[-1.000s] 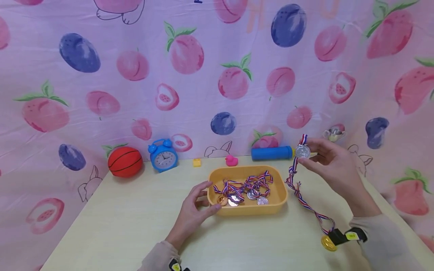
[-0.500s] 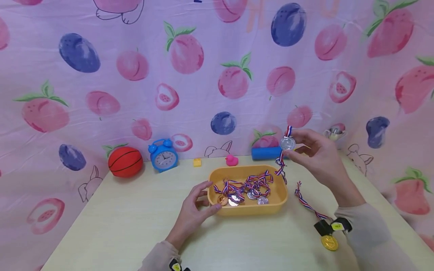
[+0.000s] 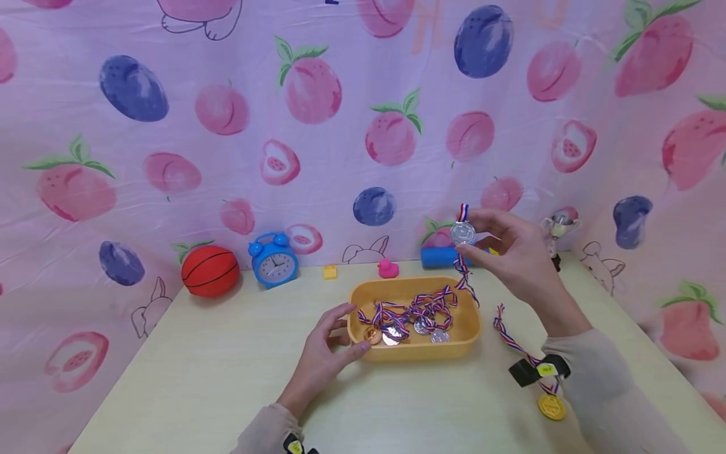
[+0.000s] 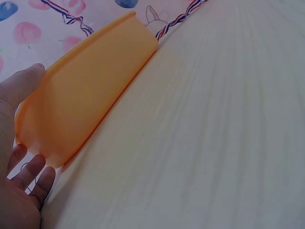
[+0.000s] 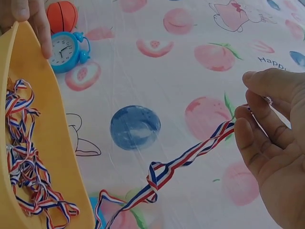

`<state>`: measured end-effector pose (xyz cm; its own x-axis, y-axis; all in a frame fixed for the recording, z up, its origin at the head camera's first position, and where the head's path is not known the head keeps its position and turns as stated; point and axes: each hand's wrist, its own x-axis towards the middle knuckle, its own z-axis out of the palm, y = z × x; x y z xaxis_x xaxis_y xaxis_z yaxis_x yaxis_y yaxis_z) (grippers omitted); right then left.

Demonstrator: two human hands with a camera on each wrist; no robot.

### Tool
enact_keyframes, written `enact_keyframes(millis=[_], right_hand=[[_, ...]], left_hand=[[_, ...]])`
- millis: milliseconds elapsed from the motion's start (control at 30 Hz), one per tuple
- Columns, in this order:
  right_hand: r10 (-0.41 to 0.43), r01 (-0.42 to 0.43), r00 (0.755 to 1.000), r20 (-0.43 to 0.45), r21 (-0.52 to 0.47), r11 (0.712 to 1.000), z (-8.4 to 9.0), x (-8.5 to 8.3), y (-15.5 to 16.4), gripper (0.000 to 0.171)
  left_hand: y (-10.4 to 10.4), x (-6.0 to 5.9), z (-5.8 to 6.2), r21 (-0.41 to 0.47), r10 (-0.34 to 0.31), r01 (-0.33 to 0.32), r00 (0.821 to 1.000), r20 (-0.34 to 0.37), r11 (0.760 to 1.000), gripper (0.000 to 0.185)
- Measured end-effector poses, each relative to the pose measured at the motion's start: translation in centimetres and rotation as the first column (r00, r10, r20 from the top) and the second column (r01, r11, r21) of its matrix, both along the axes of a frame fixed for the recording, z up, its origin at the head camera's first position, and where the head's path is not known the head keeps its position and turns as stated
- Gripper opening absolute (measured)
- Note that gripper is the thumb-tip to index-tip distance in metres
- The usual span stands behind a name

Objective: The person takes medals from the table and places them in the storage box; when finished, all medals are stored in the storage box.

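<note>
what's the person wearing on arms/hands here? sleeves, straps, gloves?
Both hands are bare, no gloves: left hand, right hand. Each arm has a light beige long sleeve. Each wrist carries a black strap-on camera unit with a yellow label.

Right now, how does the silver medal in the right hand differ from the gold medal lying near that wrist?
The silver medal is held up above the yellow tray, pinched by the right hand; the gold medal lies flat on the table, untouched. The silver medal's ribbon hangs down, the gold medal's trails across the table. Both are round, on red-white-blue ribbon.
</note>
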<state>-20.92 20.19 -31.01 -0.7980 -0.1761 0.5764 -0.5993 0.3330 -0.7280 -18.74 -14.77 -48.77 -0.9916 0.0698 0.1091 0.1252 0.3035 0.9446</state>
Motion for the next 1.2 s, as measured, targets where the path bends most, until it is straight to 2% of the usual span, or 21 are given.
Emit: enact_keyframes(millis=[433, 733, 1200], right_hand=[[0.068, -0.069, 0.997, -0.038, -0.022, 0.997, 1.1, -0.9, -2.4, 0.048], [0.128, -0.128, 0.992, -0.003, -0.077, 0.989, 1.7, -1.3, -3.4, 0.046], [0.112, -0.11, 0.993, 0.043, -0.052, 0.993, 0.5, -1.6, -4.2, 0.046]], left_hand=[[0.0, -0.1, -0.1, 0.003, -0.008, 0.009, 1.0, -0.011, 1.0, 0.071], [-0.1, 0.0, -0.2, 0.036, -0.04, 0.042, 0.999, -0.031, 0.998, 0.071], [-0.2, -0.1, -0.1, 0.03, -0.04, 0.041, 0.998, -0.038, 0.999, 0.071]])
